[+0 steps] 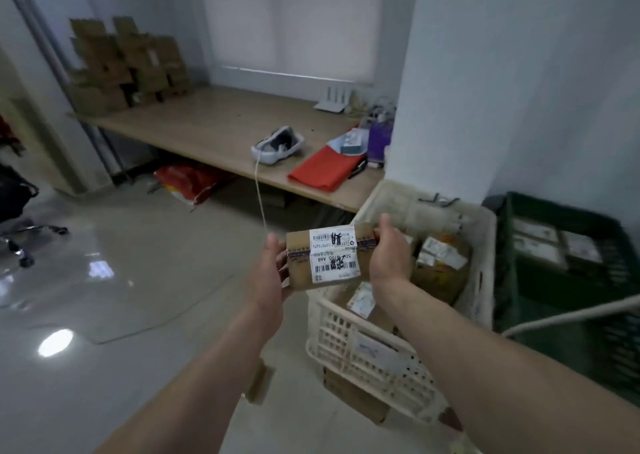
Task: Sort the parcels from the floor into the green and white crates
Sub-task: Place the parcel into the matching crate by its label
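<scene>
Your left hand (268,273) and right hand (389,258): both bare, no gloves. No rings or bands visible on the fingers that show. Wrists bare, no watch or strap. Both forearms run uncovered from the wrists back to the near edge of view; no sleeve or cuff reaches into the picture on either side. Nails are short where visible on your left thumb; the rest are too blurred to tell. No marks or tape on either arm.
</scene>
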{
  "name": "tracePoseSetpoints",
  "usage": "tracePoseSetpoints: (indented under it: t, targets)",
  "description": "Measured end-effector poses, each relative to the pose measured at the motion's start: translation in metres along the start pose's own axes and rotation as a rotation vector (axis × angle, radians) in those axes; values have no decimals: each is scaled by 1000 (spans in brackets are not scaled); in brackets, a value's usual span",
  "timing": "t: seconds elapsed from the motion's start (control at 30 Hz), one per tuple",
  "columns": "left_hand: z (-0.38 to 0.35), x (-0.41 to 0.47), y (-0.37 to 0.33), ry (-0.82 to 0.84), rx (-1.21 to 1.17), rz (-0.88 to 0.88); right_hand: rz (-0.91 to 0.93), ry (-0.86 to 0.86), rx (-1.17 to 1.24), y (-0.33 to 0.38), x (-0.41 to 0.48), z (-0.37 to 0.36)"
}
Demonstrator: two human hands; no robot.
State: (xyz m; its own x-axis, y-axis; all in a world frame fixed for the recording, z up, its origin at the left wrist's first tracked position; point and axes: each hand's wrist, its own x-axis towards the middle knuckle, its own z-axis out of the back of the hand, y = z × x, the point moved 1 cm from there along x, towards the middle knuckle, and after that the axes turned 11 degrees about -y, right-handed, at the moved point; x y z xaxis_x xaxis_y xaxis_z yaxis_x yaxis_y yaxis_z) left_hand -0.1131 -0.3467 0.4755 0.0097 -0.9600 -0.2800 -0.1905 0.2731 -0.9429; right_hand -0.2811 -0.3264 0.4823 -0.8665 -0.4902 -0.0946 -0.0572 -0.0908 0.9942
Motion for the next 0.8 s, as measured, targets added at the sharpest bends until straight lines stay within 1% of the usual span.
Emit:
tracePoseSetpoints:
  t: [0.1, 0.17, 0.27, 0.3, 0.33, 0.43, 0.5, 0.63, 0.8]
  targets:
    - [-67, -21, -10, 118, 16, 11, 32, -63, 57, 28, 44, 54]
    - [-112, -35, -13, 168, 21, 9, 44, -88, 75, 38, 76, 91]
    - [-178, -58, -12, 256, 23, 4, 60, -123, 44, 53, 113, 153]
    - [-199, -66, -11, 282, 38, 3, 97, -125, 24, 57, 125, 174]
    - [-221, -75, -11, 300, 50, 7, 127, -128, -7, 66, 133, 195]
    - [-280, -100, -9, 357, 57, 20, 184, -206, 66, 80, 166, 251]
    - [-315, -115, -7, 377, 54, 8, 211, -232, 23, 90, 177, 281]
    - [-372, -135, 5, 416, 60, -25, 28, -327, 251, 88, 211, 331]
    - [-426, -154, 14, 494, 64, -16, -43, -364, 305, 92, 238, 372]
